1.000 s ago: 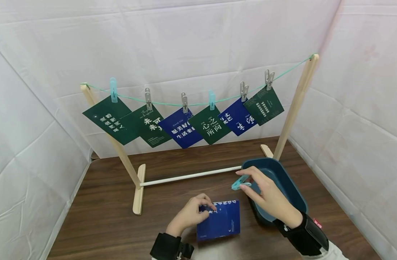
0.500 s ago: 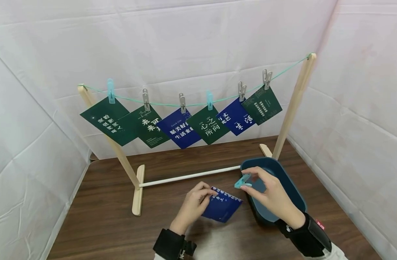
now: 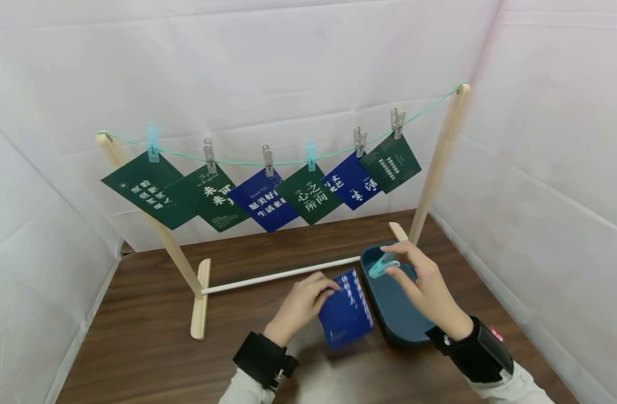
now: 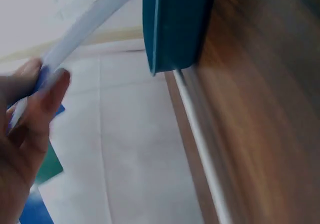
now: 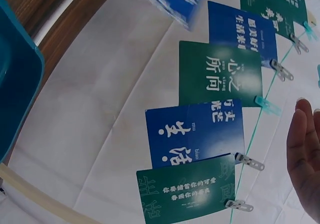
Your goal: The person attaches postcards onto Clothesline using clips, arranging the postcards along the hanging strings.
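My left hand (image 3: 300,306) pinches a blue card (image 3: 346,317) with white lettering by one edge, holding it tilted above the table. In the left wrist view thumb and fingertips grip that card, seen nearly edge-on and blurred. Over the tray, my right hand (image 3: 424,286) holds a light-blue clothespin (image 3: 384,265) between thumb and fingers. The right wrist view shows only part of that hand at its right edge. Behind both hands, green and blue cards (image 3: 311,196) hang from a green string (image 3: 240,163), fixed by grey and light-blue clothespins.
A dark teal tray (image 3: 396,314) sits on the wooden table (image 3: 137,331) at the right. The string runs between two wooden posts (image 3: 437,168), joined low down by a white rod (image 3: 283,275). White cloth (image 3: 268,67) surrounds the table at the back and sides.
My left hand has lifted the blue card off the table and turned it. The right hand, still pinching its clothespin, has risen slightly. The head view has shifted a little to the right.
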The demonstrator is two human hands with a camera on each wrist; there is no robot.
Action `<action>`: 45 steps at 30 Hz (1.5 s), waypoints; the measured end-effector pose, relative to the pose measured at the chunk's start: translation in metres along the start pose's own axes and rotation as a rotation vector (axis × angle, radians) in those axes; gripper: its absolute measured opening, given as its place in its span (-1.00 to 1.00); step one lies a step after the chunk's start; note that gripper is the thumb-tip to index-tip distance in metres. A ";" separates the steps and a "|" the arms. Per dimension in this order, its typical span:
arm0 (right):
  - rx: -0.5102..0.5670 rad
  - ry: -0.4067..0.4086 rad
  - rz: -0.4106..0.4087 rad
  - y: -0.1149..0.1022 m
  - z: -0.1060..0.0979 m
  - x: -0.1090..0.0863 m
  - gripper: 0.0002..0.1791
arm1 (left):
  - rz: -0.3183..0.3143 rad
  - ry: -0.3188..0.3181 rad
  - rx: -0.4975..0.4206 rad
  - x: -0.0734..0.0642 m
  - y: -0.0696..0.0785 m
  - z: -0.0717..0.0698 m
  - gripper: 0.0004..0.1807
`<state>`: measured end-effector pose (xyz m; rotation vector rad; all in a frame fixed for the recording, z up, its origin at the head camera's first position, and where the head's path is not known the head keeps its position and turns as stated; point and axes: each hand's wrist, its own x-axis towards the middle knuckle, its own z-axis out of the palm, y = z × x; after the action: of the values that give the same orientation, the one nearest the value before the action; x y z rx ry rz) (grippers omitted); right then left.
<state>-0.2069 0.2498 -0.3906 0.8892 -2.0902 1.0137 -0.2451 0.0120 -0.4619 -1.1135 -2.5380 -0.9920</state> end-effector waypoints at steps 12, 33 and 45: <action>0.158 0.179 0.281 0.015 -0.023 0.023 -0.68 | -0.016 0.076 -0.250 0.085 0.019 -0.003 -0.66; -0.227 0.273 0.391 0.066 -0.134 0.152 -0.59 | -0.193 0.326 -0.621 0.216 0.071 0.015 -0.66; -0.381 0.143 0.425 0.071 -0.149 0.210 -0.57 | -0.313 0.518 -0.508 0.259 0.089 0.006 -0.66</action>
<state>-0.3442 0.3463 -0.1824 0.1813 -2.2898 0.8074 -0.3618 0.2096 -0.3123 -0.4461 -2.1140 -1.8017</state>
